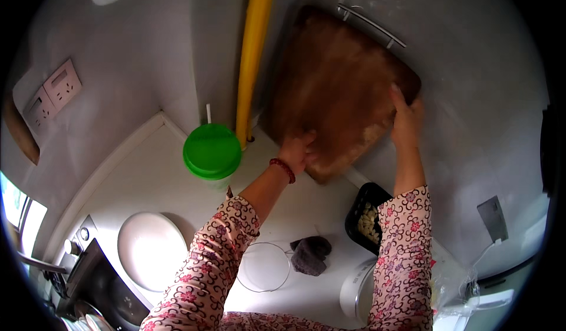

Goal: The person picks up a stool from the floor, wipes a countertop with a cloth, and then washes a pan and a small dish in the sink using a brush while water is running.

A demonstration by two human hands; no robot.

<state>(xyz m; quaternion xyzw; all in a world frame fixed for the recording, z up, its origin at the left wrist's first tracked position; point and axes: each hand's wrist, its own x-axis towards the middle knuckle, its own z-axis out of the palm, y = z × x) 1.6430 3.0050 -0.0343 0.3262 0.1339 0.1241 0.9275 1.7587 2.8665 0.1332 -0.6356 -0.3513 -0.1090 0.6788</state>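
A large brown wooden cutting board (340, 83) stands tilted in the back corner of the counter, close to the wall. My right hand (407, 121) grips its right edge, thumb on the front face and the other fingers hidden behind. At the lower left edge is my left hand (298, 152), with a red bead bracelet on the wrist. Its blurred fingers lie over the board's face; whether they grip the edge is unclear. Below the board, a black tray (360, 198) holds pale peeled pieces that look like garlic cloves, partly covered by my right sleeve.
A green-lidded container (212, 149) stands beside a yellow pipe (254, 61). Nearer are a white plate (150, 247), a wire ring (265, 267), a dark cloth (311, 255) and a white round container (356, 286). A metal rail (371, 25) is on the wall; a sink (110, 286) lies left.
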